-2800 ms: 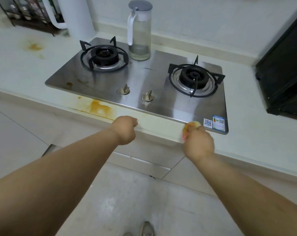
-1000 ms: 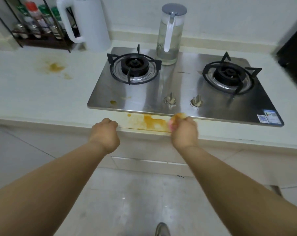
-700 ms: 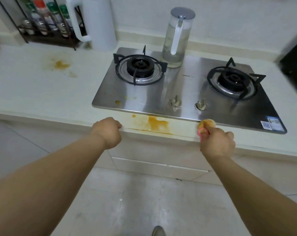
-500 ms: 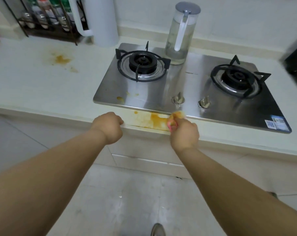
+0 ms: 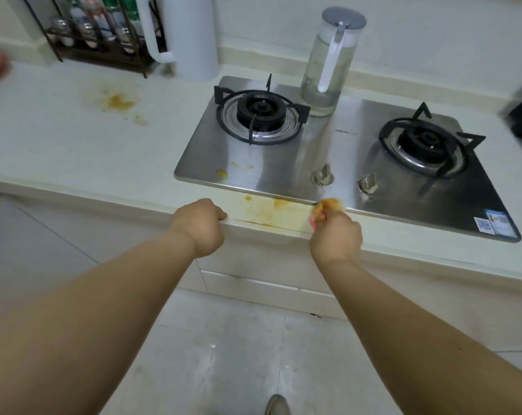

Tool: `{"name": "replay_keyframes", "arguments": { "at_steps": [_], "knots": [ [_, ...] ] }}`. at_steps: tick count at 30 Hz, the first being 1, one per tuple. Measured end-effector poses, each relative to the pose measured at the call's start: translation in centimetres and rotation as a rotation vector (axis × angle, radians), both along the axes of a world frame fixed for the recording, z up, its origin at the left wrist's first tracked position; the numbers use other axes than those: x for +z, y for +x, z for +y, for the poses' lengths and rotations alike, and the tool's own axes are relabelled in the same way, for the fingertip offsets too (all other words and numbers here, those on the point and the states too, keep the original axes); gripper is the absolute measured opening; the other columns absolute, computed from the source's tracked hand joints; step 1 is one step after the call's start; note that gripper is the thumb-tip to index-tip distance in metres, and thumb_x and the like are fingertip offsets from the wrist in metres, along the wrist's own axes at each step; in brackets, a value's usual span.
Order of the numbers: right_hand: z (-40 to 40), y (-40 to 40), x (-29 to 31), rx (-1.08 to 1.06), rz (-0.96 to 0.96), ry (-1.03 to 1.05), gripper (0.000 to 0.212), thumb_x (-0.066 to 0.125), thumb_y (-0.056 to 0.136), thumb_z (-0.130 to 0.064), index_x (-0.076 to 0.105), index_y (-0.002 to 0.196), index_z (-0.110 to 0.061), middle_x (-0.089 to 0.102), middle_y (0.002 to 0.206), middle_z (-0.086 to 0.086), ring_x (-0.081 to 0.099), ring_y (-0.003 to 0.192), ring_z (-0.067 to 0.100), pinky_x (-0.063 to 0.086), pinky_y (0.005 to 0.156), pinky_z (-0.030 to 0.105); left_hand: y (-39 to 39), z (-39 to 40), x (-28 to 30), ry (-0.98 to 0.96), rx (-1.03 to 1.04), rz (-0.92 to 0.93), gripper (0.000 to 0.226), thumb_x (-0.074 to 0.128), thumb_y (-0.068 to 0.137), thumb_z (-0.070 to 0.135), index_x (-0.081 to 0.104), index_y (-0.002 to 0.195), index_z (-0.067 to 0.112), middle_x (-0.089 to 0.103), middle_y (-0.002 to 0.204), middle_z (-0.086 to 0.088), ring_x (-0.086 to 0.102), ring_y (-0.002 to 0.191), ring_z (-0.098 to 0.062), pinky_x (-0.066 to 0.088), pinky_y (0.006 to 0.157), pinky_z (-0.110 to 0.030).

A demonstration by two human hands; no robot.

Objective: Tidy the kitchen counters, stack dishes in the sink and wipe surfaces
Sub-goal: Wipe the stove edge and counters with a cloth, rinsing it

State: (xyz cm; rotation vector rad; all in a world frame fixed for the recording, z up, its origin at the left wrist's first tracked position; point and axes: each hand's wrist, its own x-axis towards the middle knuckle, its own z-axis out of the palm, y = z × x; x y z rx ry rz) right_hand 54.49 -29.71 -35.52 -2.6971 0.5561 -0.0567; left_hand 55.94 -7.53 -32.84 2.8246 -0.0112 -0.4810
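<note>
Head view: right hand (image 5: 336, 236), grip clenched around a stained sponge (image 5: 328, 205), pressing it to the front strip of the bench (image 5: 59, 145) right at the stove's (image 5: 328, 154) front edge, beside an orange smear (image 5: 271, 209). Left hand (image 5: 201, 224), grip curled over the bench lip, just left of that smear, grasping nothing else. More orange spots (image 5: 117, 101) farther left on the bench. Glass pitcher (image 5: 327, 67) standing on the stove between both burners; white kettle (image 5: 191, 34) behind, beside a bottle rack (image 5: 95, 28).
</note>
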Motion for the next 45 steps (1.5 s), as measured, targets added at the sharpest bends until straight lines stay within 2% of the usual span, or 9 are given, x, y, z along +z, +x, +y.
{"name": "replay_keyframes", "arguments": {
  "at_steps": [6,11,15,18,22,29,34,39,45],
  "knots": [
    [5.2,0.8,-0.4,0.382,0.012,-0.015,0.028,0.042,0.088,-0.003,0.056,0.097,-0.026,0.06,0.113,0.004,0.047,0.096,0.03,0.034,0.079,0.03,0.4,0.2,0.3,0.019,-0.016,-0.003,0.057,0.047,0.08,0.003,0.056,0.132,0.025,0.051,0.138,0.0,0.047,0.128,-0.024,0.038,0.108,-0.032],
    [-4.4,-2.0,0.6,0.036,-0.014,-0.132,0.029,0.044,0.086,-0.002,0.062,0.098,-0.021,0.067,0.1,0.011,0.049,0.084,0.034,0.035,0.072,0.032,0.2,0.5,-0.1,0.003,-0.031,0.006,0.06,0.046,0.079,0.003,0.053,0.134,0.027,0.048,0.14,0.001,0.045,0.13,-0.025,0.036,0.11,-0.031],
    [-2.3,-0.6,0.6,-0.103,0.012,-0.007,0.032,0.039,0.082,0.003,0.058,0.091,-0.021,0.063,0.1,0.012,0.049,0.097,0.034,0.043,0.079,0.031,0.0,0.7,-0.3,-0.009,-0.055,0.018,0.062,0.045,0.08,0.004,0.049,0.138,0.027,0.044,0.141,0.0,0.042,0.132,-0.027,0.033,0.112,-0.031],
    [3.6,0.9,0.0,0.116,0.007,0.017,0.034,0.041,0.086,0.001,0.061,0.109,-0.016,0.06,0.112,0.012,0.052,0.104,0.034,0.043,0.089,0.031,0.0,0.7,-0.4,0.016,-0.084,0.018,0.062,0.045,0.081,0.005,0.047,0.139,0.027,0.042,0.142,-0.001,0.04,0.133,-0.026,0.03,0.113,-0.03],
    [9.2,2.0,0.1,0.369,0.044,0.065,0.028,0.041,0.086,-0.002,0.058,0.094,-0.023,0.06,0.115,0.009,0.048,0.105,0.031,0.037,0.083,0.029,0.0,0.5,0.1,0.03,-0.081,0.028,0.06,0.046,0.081,0.004,0.05,0.137,0.026,0.044,0.141,-0.002,0.042,0.132,-0.026,0.031,0.112,-0.028],
    [7.0,1.6,3.4,0.267,0.045,0.588,0.022,0.052,0.092,-0.017,0.07,0.101,-0.023,0.065,0.092,0.001,0.061,0.084,0.018,0.035,0.065,0.016,-1.5,2.0,2.6,-0.069,0.057,0.177,0.064,0.042,0.087,0.003,0.032,0.147,0.023,0.033,0.153,0.0,0.031,0.141,-0.02,0.026,0.113,-0.023],
    [11.7,2.1,6.5,0.378,0.211,1.065,0.016,0.051,0.093,-0.008,0.061,0.088,-0.02,0.054,0.062,0.003,0.048,0.034,0.015,0.036,0.034,0.021,-3.8,6.7,7.0,-0.089,0.219,0.149,0.063,0.043,0.09,0.006,0.025,0.15,0.018,0.03,0.154,-0.004,0.032,0.141,-0.021,0.027,0.113,-0.025],
    [19.4,1.0,9.1,0.501,0.475,1.296,0.032,0.037,0.087,0.013,0.049,0.109,-0.007,0.056,0.05,0.013,0.051,0.033,0.022,0.039,0.033,0.022,-8.0,13.9,9.9,-0.186,0.458,0.086,0.067,0.047,0.09,0.01,0.021,0.151,0.02,0.035,0.152,-0.004,0.041,0.136,-0.021,0.035,0.109,-0.027],
    [33.1,-1.7,12.3,0.708,0.665,1.372,0.049,0.027,0.079,0.021,0.05,0.114,-0.006,0.056,0.081,0.015,0.052,0.058,0.026,0.041,0.053,0.03,-13.3,24.0,12.0,-0.478,0.795,-0.035,0.084,0.063,0.084,0.015,0.016,0.152,0.02,0.036,0.151,-0.006,0.043,0.132,-0.022,0.038,0.096,-0.025]
  ]
}}
